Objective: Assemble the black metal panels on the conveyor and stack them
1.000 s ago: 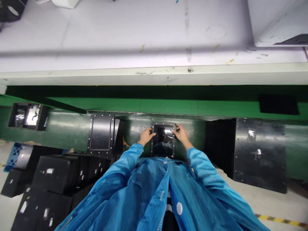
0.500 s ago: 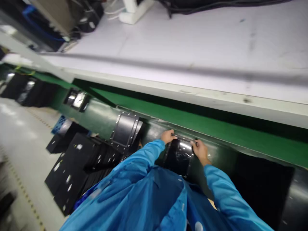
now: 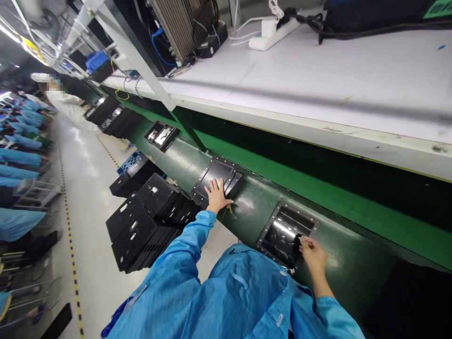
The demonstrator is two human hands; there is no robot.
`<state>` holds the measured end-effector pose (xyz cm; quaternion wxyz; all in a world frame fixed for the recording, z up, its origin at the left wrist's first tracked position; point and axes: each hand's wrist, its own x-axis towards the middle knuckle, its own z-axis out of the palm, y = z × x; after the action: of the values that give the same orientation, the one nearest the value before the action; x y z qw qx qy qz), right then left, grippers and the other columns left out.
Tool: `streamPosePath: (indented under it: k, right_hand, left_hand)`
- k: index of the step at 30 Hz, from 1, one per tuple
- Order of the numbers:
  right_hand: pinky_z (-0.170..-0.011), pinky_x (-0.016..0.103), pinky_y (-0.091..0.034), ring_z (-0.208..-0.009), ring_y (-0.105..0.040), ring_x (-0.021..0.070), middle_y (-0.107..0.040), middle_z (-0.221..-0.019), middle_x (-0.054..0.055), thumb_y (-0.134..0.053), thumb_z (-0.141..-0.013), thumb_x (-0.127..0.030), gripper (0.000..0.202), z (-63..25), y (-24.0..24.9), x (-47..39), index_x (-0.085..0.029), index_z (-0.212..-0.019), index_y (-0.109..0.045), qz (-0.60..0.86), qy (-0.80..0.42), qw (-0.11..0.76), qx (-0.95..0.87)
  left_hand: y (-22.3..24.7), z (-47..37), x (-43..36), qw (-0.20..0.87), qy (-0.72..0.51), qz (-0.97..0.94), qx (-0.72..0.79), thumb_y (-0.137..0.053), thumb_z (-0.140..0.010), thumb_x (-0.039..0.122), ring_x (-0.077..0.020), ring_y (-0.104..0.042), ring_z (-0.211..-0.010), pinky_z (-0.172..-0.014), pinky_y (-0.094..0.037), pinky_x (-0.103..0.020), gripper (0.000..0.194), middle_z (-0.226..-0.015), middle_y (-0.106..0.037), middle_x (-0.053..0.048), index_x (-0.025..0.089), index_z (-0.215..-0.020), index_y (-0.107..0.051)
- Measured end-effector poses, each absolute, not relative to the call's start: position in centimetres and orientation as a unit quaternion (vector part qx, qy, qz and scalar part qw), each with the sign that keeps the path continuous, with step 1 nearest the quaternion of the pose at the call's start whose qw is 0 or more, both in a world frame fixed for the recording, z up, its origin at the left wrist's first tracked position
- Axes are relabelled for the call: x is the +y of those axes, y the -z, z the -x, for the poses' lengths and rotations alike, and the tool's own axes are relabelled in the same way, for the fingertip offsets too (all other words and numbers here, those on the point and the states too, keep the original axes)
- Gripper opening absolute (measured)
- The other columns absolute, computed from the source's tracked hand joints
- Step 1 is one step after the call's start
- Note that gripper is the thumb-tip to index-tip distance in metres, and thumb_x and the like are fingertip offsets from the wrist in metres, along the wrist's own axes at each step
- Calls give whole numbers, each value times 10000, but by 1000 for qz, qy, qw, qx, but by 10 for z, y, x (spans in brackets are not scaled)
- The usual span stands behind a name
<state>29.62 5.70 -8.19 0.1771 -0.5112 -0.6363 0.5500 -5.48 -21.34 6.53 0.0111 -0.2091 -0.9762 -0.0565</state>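
My left hand (image 3: 216,197), fingers spread, reaches over the near part of a black panel with a riveted frame (image 3: 221,172) on the green bench. Whether it touches the panel I cannot tell. My right hand (image 3: 313,254) is closed in a pinch at the right side of a second black frame (image 3: 263,242), which lies in front of my body. Between its thumb and fingers is something small and dark that I cannot make out. A glossy black sheet (image 3: 280,233) inside this frame reflects the light.
Stacks of black panels (image 3: 141,230) stand left of the green bench (image 3: 243,226). Farther along lies another black frame with shiny parts (image 3: 161,135). A white shelf (image 3: 318,80) overhangs the bench, carrying a power strip (image 3: 273,35). People in blue sit far left.
Both hands have left the far edge of the nearer frame. My left hand has moved left to the other panel and spread; my right hand has come down the frame's right side. The view has turned left.
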Motion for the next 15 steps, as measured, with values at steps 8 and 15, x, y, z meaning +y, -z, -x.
streamPosePath:
  k: [8,15]
  right_hand:
    - [-594,341,-580,-633,-678,204,-726,-728,54,-810,-593,-615,499,-234,49,2,-195,-854,-744,421,-672,129,-596]
    - [-670,320,-568,-787,-707,208,-775,-900,58,-856,-669,-589,519,-224,10,-49,-220,-1028,-794,345,-744,90,-565]
  left_hand:
    - [-61,12,-226,-14,27,252,-967,-649,-937,222,-449,-376,-1543,-1237,-352,-559,782,-1655,-369,-328,73,-1655,-378]
    - [-144,-22,-264,-22,301,243,-922,-717,-857,216,-354,-731,-1156,-1018,-552,-451,598,-1204,-775,-158,210,-1452,-660]
